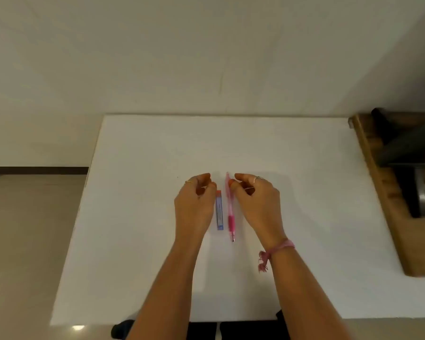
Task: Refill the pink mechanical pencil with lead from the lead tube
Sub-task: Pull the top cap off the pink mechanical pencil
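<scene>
The pink mechanical pencil [230, 212] lies flat on the white table [231, 143], tip towards me. Just left of it and parallel lies the lead tube [219, 212], blue with an orange-red cap at its far end. My left hand [194, 204] rests beside the tube with its fingers loosely curled and its thumb tip close to the cap, gripping nothing. My right hand [255, 202] sits to the right of the pencil. Its thumb tip touches the pencil's upper barrel, and the other fingers are curled away from it.
A wooden piece of furniture [388, 192] with dark parts stands against the table's right edge. A pale wall rises behind the table. Beige floor [30, 241] shows to the left. A pink thread band is tied on my right wrist.
</scene>
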A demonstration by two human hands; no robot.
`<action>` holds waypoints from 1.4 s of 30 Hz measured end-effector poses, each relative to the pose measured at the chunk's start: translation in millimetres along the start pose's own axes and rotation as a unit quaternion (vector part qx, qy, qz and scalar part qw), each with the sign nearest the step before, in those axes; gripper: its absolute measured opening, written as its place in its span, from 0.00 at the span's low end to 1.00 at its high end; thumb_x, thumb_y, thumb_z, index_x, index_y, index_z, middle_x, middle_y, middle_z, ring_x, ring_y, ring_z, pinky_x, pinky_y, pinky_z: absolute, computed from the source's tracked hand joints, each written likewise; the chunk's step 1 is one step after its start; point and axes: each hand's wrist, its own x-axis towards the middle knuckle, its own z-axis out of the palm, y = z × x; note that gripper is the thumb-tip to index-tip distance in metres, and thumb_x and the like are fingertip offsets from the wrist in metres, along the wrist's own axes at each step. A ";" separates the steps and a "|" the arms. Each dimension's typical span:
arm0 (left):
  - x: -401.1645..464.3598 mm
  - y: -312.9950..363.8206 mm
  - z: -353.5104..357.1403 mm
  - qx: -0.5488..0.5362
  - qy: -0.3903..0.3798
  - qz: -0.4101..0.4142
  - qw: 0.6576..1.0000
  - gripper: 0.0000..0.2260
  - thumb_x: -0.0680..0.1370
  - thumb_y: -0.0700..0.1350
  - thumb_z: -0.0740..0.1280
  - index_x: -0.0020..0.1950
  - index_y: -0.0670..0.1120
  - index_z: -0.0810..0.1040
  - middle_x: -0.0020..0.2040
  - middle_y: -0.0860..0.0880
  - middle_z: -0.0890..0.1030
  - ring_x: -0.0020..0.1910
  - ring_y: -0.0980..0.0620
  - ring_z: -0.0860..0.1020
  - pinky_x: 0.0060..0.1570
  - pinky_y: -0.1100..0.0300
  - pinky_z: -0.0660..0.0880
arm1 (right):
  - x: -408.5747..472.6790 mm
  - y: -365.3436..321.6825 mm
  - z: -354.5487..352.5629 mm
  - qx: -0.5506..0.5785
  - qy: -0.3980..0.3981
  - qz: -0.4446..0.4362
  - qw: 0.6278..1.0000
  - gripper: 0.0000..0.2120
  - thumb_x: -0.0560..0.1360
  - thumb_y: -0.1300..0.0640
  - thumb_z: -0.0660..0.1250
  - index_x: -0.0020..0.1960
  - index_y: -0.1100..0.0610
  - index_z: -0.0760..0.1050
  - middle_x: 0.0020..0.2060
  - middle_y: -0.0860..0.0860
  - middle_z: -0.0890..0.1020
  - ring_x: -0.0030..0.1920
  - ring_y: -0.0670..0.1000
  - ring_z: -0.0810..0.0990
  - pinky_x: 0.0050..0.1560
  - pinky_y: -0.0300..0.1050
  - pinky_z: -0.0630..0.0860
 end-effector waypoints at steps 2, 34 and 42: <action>5.6 -0.3 -0.2 0.020 -0.001 0.010 1.000 0.12 0.77 0.45 0.63 0.61 0.47 0.74 0.55 0.51 0.78 0.50 0.55 0.76 0.51 0.64 0.72 | 4.6 0.5 2.2 -0.014 0.016 -0.006 1.000 0.16 0.75 0.50 0.66 0.60 0.57 0.78 0.52 0.52 0.83 0.46 0.44 0.77 0.45 0.23 0.67; 10.2 2.3 14.8 0.105 -0.086 0.075 0.988 0.08 0.69 0.58 0.69 0.43 0.56 0.78 0.36 0.61 0.78 0.37 0.62 0.77 0.43 0.68 0.71 | 13.7 -14.8 -18.0 0.278 -0.016 0.125 0.952 0.05 0.71 0.56 0.71 0.44 0.46 0.80 0.40 0.48 0.84 0.39 0.41 0.83 0.33 0.33 0.77; 10.2 4.4 11.1 0.090 -0.109 0.088 0.986 0.05 0.69 0.56 0.70 0.41 0.57 0.80 0.35 0.64 0.79 0.38 0.65 0.78 0.36 0.79 0.70 | 13.9 -19.1 -16.1 0.301 0.001 0.151 0.942 0.02 0.71 0.53 0.72 0.43 0.49 0.83 0.42 0.48 0.85 0.47 0.47 0.83 0.49 0.44 0.80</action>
